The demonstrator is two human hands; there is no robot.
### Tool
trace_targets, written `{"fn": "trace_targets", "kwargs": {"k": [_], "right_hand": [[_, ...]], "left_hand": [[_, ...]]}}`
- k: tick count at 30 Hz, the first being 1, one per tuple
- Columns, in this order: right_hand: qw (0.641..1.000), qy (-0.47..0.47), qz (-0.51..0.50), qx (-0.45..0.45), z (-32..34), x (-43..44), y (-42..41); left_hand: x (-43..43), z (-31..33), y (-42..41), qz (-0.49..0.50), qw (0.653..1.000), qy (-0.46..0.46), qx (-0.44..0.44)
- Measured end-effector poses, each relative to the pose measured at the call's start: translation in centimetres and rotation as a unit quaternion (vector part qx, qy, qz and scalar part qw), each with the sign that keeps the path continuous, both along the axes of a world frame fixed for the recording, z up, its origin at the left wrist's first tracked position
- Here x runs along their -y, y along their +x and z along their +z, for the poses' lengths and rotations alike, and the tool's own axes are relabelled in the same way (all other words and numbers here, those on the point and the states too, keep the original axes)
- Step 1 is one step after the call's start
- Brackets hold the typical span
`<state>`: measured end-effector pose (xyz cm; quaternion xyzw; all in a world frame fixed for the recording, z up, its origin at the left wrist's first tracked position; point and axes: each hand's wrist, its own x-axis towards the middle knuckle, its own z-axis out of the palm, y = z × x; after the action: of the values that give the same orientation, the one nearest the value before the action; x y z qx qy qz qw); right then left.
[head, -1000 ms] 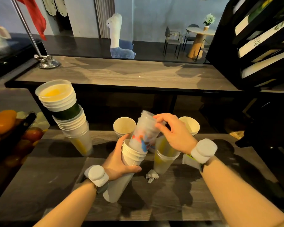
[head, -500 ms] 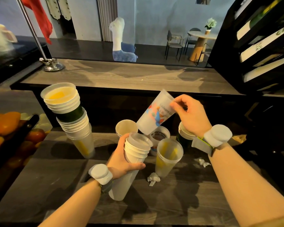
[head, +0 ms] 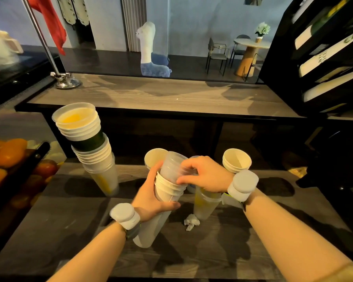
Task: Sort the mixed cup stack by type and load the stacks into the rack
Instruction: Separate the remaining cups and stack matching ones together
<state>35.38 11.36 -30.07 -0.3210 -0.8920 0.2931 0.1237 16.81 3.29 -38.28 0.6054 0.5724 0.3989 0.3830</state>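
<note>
left hand (head: pixel 151 197) wrapped round tilted cup stack (head: pixel 163 198), right hand (head: pixel 204 175) pinching clear cup (head: pixel 171 166) sitting in its top. tall mixed stack (head: pixel 92 147) off left.

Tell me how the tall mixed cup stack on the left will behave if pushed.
The mixed stack appears to lean, its top left of its narrow clear base cup, so a push would probably topple it. Paper and plastic cups: likely light. Loosely nested, they may separate when lifted.
</note>
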Motion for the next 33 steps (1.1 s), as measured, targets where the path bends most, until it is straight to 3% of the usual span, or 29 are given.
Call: {"fn": "trace_targets", "kwargs": {"k": [9, 11, 14, 16, 20, 25, 33], "right_hand": [[0.968, 0.126, -0.195, -0.09, 4.4, -3.3, 3.1], [0.956, 0.175, -0.229, -0.05, 4.9, -4.0, 3.8], [0.945, 0.206, -0.242, 0.081, 4.4, -4.3, 3.8], [0.94, 0.194, -0.232, 0.158, 3.1, -4.5, 3.3], [0.943, 0.129, -0.216, 0.22, 0.1, -4.9, 3.0], [0.923, 0.127, -0.174, 0.318, -1.1, -5.1, 2.0], [0.947, 0.054, -0.208, 0.24, -1.7, -5.1, 1.9]], "left_hand": [[0.2, -0.6, -0.9, 0.027, 0.999, -0.01, 0.013], [0.1, -0.6, -0.9, 0.033, 0.999, -0.005, 0.008], [0.2, -0.4, -0.9, 0.038, 0.999, 0.005, 0.008], [0.1, 0.3, -0.9, 0.034, 0.999, 0.013, 0.003], [-0.7, 2.9, -0.9, 0.02, 0.999, 0.048, 0.0], [-2.2, 7.6, -1.8, 0.035, 0.993, 0.104, 0.036], [-3.5, 14.3, -3.7, 0.128, 0.955, 0.259, 0.067]]}}
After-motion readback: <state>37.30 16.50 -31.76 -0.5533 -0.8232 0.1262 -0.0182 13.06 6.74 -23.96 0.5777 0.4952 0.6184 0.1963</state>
